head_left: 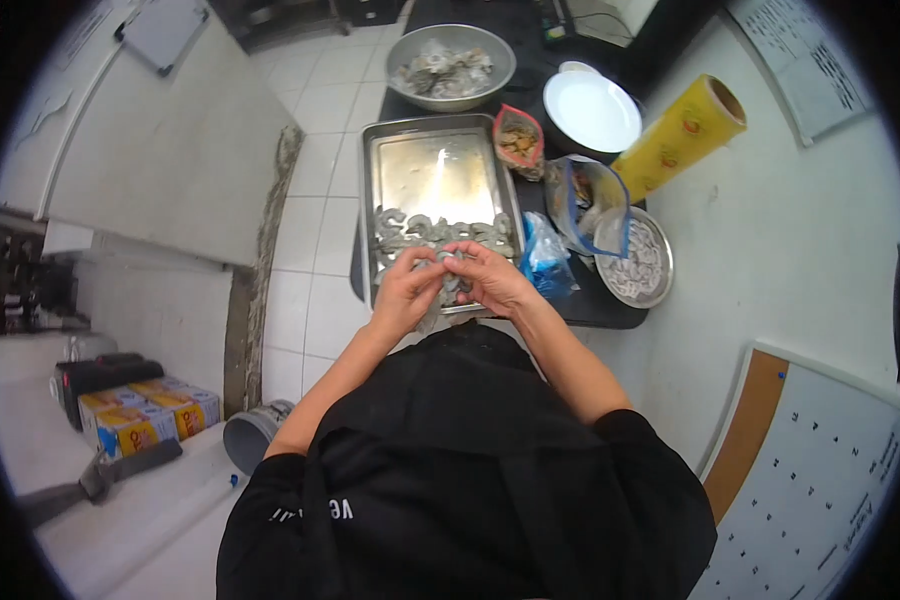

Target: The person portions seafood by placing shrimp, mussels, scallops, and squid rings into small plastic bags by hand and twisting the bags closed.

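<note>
Head cam: where's the workpiece?

Grey shrimp (445, 256), up between both hands' fingertips, over the near end of the metal tray (435, 170).

Grip state?

Left hand (407, 288): thumb and fingers brought together, pinched on the shrimp. Right hand (495, 280): same, tips almost closed, meeting the left's from the other side. Fingers cover most of it, so exact contact points: can't tell.

How to do this bit well?

My call: light pinch, one hand steadies, other does the fine work. Stay low over the tray so drips and scraps land there. It's likely slick and soft; squeeze hard and it'll tear or shoot out.

Which way does it point?

Can't tell. Head and tail ends hidden, long axis too. Only a small grey patch shows.

What's around it?

More shrimp (420, 228) just beyond and under the hands, many curled, banded left to right across the tray. Tray's long axis runs away from the wearer; far part bare metal, wet-looking.

Further out?

Big bowl (450, 103) past the tray's far end, heaped. Right side: red-edged pouch (519, 145), blue plastic bag (545, 262), round pan (668, 265) of pale pieces. All on the black worktop (605, 315).
</note>
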